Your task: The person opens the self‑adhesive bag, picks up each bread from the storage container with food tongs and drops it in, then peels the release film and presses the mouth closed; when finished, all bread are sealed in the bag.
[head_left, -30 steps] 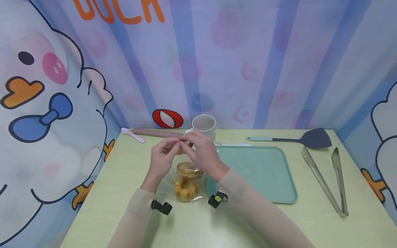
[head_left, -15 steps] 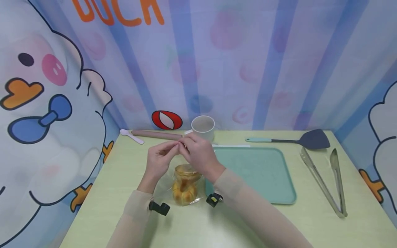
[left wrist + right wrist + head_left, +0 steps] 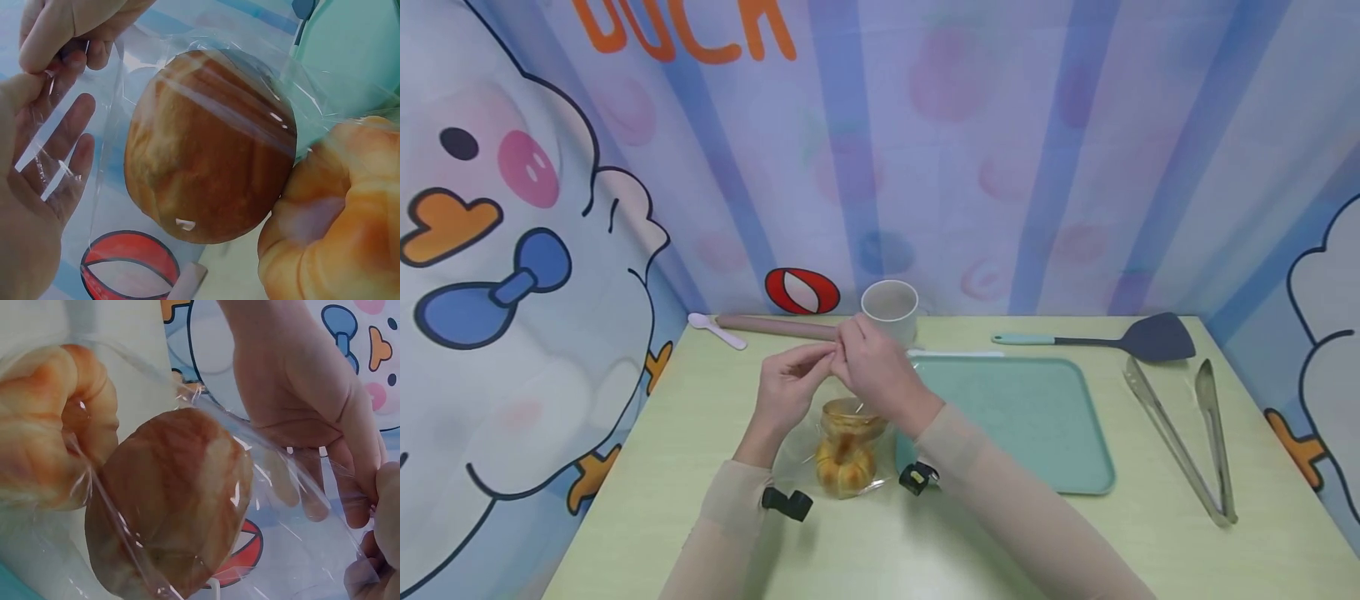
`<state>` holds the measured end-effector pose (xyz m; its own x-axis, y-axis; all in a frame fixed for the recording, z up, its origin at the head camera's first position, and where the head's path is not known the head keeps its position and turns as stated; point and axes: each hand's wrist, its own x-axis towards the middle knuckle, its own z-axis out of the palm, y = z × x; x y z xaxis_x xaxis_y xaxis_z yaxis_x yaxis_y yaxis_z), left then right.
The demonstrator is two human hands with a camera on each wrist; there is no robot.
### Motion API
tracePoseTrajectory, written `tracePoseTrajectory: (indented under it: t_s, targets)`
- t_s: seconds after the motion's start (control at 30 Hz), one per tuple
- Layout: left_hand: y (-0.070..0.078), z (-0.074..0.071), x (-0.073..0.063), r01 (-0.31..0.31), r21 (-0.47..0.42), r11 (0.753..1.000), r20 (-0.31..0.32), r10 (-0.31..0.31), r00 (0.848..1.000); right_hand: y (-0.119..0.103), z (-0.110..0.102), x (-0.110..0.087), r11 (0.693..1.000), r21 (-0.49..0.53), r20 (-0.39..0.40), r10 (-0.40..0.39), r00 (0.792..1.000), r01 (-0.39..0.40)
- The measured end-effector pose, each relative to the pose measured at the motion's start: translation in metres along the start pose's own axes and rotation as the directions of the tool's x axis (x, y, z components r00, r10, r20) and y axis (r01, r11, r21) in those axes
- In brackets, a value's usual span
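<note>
The clear bag (image 3: 287, 550), holding a round bread (image 3: 212, 147) and a ring-shaped bread (image 3: 846, 468), is held over the table (image 3: 842, 554) beside the green tray (image 3: 1018, 425), its edge pinched by the touching left hand (image 3: 782, 389) and right hand (image 3: 878, 368).

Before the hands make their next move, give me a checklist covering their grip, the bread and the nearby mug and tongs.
1. Grip: ok; left hand and right hand both pinch the plastic bag.
2. Bread inside: ok; round bun and ring bread show through the plastic.
3. Bag sealed: cannot tell; fingers cover the pinched part.
4. Mug untouched: cannot tell; the right hand overlaps it in the head view.
5. Tongs away from both hands: ok; beyond the tray.
</note>
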<state>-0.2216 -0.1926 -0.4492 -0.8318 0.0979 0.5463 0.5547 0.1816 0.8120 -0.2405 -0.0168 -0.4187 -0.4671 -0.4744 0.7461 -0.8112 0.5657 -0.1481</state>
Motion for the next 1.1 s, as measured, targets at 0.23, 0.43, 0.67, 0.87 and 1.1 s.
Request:
tracePoseTrajectory:
  t_s: [0.23, 0.43, 0.67, 0.87, 1.1]
  targets:
    - [-0.0001, 0.0007, -0.0011, -0.019, -0.054, 0.998, 0.006, 0.019, 1.0, 0.0022, -0.0011, -0.0023, 0.977, 0.191, 0.025, 0.094, 0.995, -0.097]
    - [0.0, -0.0004, -0.0015, 0.017, -0.095, 0.995, -0.02, -0.019, 1.0, 0.0046, -0.0027, -0.004, 0.97, 0.197, 0.009, 0.143, 0.99, -0.142]
    - [0.0004, -0.0036, -0.0022, 0.042, -0.106, 0.993, -0.047, -0.047, 0.998, 0.0064, -0.0083, -0.0067, 0.962, 0.241, -0.05, 0.144, 0.988, -0.128]
    - [0.0012, -0.0027, -0.0006, 0.024, -0.079, 0.997, -0.057, -0.028, 0.998, 0.005, -0.0081, -0.0081, 0.965, 0.262, -0.149, 0.042, 0.988, -0.002]
    - [0.0036, -0.0018, -0.0015, 0.011, -0.046, 0.999, -0.053, -0.013, 0.999, 0.0021, -0.0065, -0.007, 0.975, 0.222, -0.164, 0.04, 0.986, -0.003]
